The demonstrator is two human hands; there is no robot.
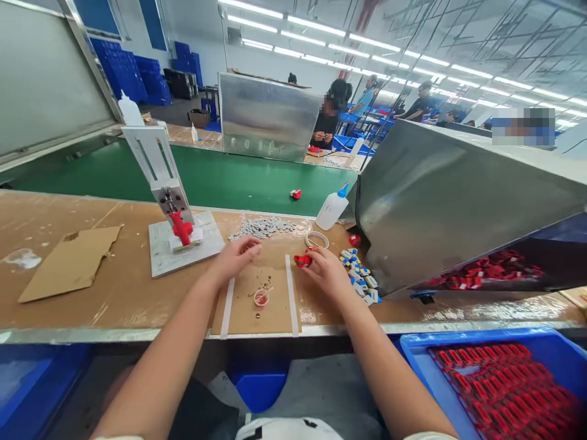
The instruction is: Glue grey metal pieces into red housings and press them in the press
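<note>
At the bench's front edge, my right hand (328, 272) pinches a small red part (302, 260) in its fingers; my left hand (238, 255), fingers curled together, seems empty. Finished-looking red parts fill the blue bin (415, 354); grey pieces (262, 227) and the hopper (440, 201) stock await.

Brown bench (114, 293), metal strip along near edge, green conveyor belt (220, 177) along far edge. Left end: torn cardboard piece (71, 261), whitish smear (22, 258) beside it. Left of centre: grey base plate (183, 247) carrying a small press jig. Centre, at near edge: cardboard mat (261, 299) between two white strips, small cup (261, 297) on it. Toward far edge: pile of grey parts (263, 227), tape roll (317, 239), white squeeze bottle (332, 208). Right: blue-white small parts (360, 273) scattered, then metal hopper (458, 195) covering the right end.
</note>
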